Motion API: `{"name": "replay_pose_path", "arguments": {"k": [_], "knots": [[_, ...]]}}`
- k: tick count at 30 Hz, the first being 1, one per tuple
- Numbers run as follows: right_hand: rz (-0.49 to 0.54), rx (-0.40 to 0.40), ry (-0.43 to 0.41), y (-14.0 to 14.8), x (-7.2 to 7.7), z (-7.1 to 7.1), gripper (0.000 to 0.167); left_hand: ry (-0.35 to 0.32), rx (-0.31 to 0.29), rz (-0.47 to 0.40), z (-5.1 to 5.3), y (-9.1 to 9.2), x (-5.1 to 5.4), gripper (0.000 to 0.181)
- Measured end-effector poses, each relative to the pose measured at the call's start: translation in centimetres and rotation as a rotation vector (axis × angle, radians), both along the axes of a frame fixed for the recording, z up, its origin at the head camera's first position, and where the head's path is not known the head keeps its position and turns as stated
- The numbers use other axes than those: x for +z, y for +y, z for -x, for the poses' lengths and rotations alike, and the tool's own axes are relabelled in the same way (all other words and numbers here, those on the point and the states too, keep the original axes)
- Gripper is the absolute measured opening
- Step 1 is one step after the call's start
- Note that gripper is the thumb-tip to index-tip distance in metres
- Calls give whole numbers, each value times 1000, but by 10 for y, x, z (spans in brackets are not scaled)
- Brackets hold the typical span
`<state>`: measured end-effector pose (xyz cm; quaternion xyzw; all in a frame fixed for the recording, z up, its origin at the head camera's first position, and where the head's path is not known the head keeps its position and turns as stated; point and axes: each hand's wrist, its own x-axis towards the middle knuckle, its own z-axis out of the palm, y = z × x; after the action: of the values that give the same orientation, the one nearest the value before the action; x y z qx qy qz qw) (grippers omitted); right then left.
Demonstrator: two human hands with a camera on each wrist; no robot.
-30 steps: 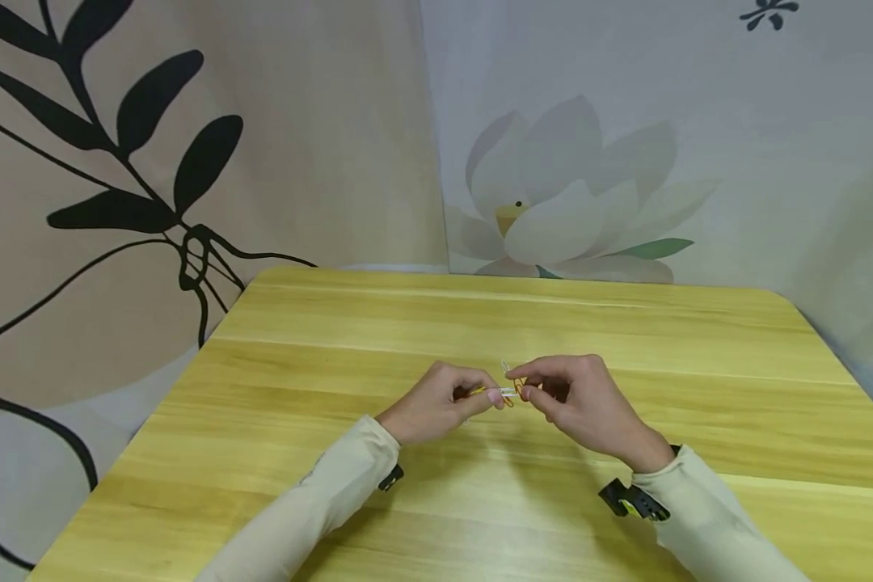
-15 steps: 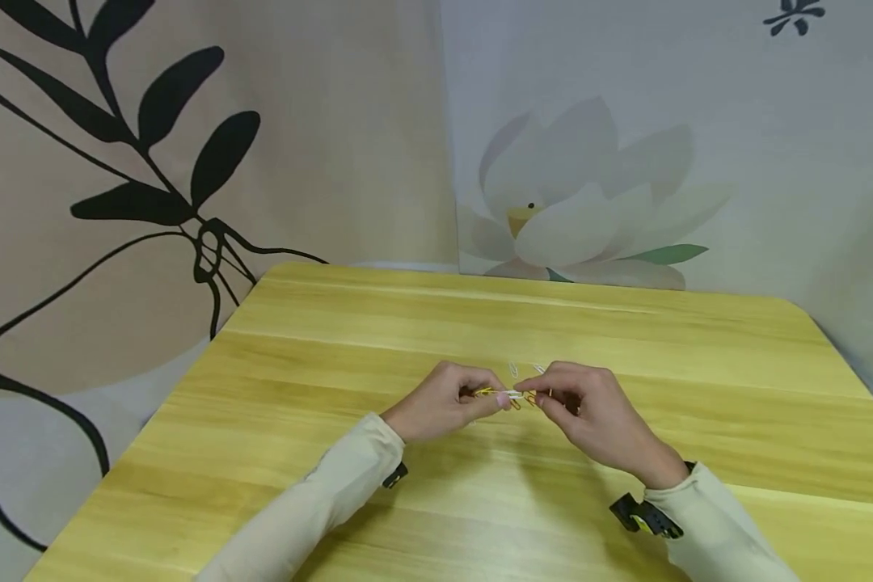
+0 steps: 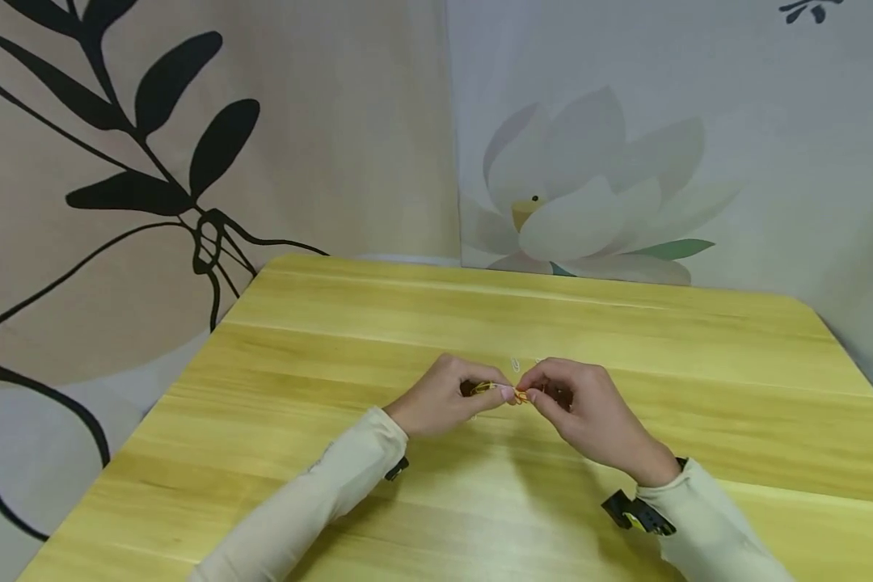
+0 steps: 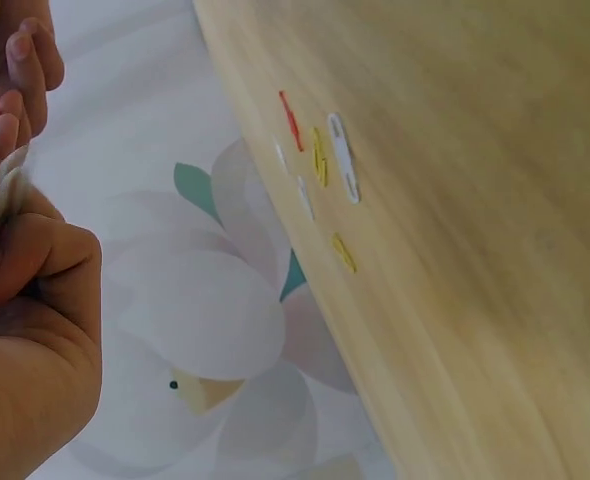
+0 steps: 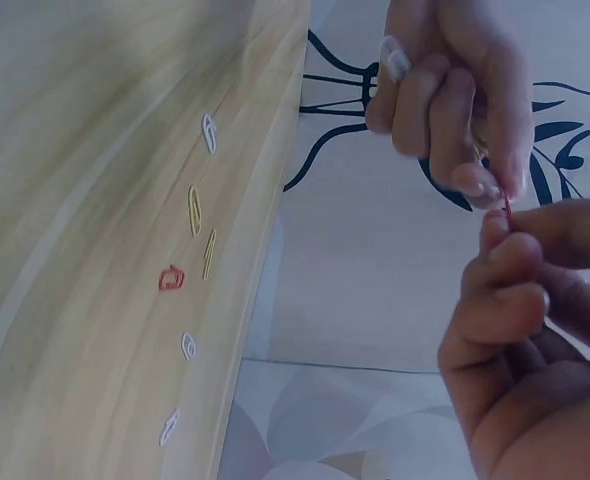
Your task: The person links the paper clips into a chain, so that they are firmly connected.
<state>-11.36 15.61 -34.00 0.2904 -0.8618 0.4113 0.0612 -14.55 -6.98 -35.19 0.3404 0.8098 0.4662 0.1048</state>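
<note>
Red paper clip (image 5: 507, 206) is between my two hands, above the worktop (image 3: 335, 339), its length seeming to run from one to the other. My right hand (image 3: 589, 404) pinches it; my left hand (image 3: 440, 402), holding a yellow clip (image 3: 483, 388), is equally near.

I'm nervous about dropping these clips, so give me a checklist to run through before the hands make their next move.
1. Right hand pinches the red clip: ok.
2. Left hand has its clips gripped: ok, with a white clip sticking out.
3. Red clip linked to another clip: cannot tell, the spot is small and partly covered.
4. Spare red clip on the table: ok, lying loose.
5. Loose clips spread apart: ok, six show separately in the right wrist view.
</note>
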Motion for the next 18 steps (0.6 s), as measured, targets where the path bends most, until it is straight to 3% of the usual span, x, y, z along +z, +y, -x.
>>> {"name": "replay_pose_path", "arguments": {"k": [8,18], "knots": [[-4,-14,-29,-3,3,2,17,-33,-10,-7,2,0,9,19],[5,-21,-66,-4,4,5,15,-40,-22,-6,2,0,5,18]]}}
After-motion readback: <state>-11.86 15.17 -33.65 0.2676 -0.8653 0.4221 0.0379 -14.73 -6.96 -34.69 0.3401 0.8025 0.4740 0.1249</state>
